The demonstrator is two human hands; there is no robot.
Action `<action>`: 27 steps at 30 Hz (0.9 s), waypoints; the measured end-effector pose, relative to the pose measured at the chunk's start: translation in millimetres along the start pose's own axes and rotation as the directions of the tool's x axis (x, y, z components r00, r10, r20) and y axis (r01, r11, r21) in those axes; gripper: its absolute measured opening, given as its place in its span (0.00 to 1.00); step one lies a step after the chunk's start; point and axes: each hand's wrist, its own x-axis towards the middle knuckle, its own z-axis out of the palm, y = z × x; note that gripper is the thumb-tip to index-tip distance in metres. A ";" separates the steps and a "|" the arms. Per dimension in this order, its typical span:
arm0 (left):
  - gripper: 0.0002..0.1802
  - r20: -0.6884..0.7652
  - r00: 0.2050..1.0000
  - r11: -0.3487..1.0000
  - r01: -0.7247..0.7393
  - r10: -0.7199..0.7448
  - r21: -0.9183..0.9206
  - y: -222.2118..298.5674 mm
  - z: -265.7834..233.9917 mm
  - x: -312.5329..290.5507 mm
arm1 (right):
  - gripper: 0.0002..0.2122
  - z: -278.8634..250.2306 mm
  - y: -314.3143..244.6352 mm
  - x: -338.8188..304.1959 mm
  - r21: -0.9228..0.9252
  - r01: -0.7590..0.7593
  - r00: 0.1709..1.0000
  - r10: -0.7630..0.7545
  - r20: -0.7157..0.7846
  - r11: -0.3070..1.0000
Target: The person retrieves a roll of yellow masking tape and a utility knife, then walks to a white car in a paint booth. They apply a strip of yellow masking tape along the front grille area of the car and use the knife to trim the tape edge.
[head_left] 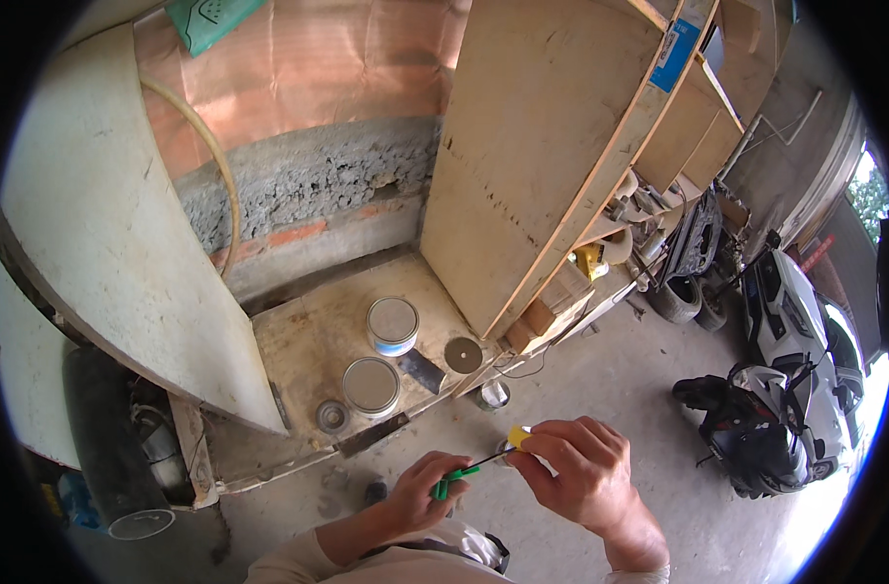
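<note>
Farthest L, two lidded tins (pixel 371 386) stand on the low wooden platform (pixel 313 331), fwd of both hands & apart from them. Next, the person's L hand (pixel 417 496) is closed round the green-handled tool (pixel 452 484), its thin dark shaft (pixel 490 458) running slantwise up & R, approx. in line btwn the two hands. At its far end, the R hand (pixel 583 477) pinches a small yellow piece (pixel 518 438) btwn thumb & fingers, so handle's nearer L, tip nearer R; exact tip contact can't be told.
</note>
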 end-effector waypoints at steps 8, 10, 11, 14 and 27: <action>0.27 -0.079 0.993 0.984 -0.070 0.083 0.163 10.1 -2.3 2.1 | 0.20 5.4 7.9 -15.5 -0.172 0.196 0.956 -0.227 -0.186 0.965; 0.28 -0.054 0.997 0.991 -0.055 0.062 0.125 14.5 -3.4 2.8 | 0.19 16.5 10.9 -21.5 -0.137 0.175 0.954 -0.203 -0.221 0.975; 0.28 -0.038 0.998 0.994 -0.044 0.048 0.101 16.2 -3.8 3.2 | 0.18 22.9 12.0 -24.4 -0.099 0.148 0.951 -0.169 -0.260 0.984; 0.26 -0.010 1.000 0.999 0.000 0.000 0.049 19.6 -4.3 5.0 | 0.17 40.3 13.5 -31.8 0.004 0.078 0.942 -0.072 -0.329 0.997; 0.19 0.096 0.963 0.917 0.268 -0.251 -0.294 13.1 9.3 -2.6 | 0.16 68.5 5.8 -43.8 0.174 -0.048 0.875 0.125 -0.468 0.984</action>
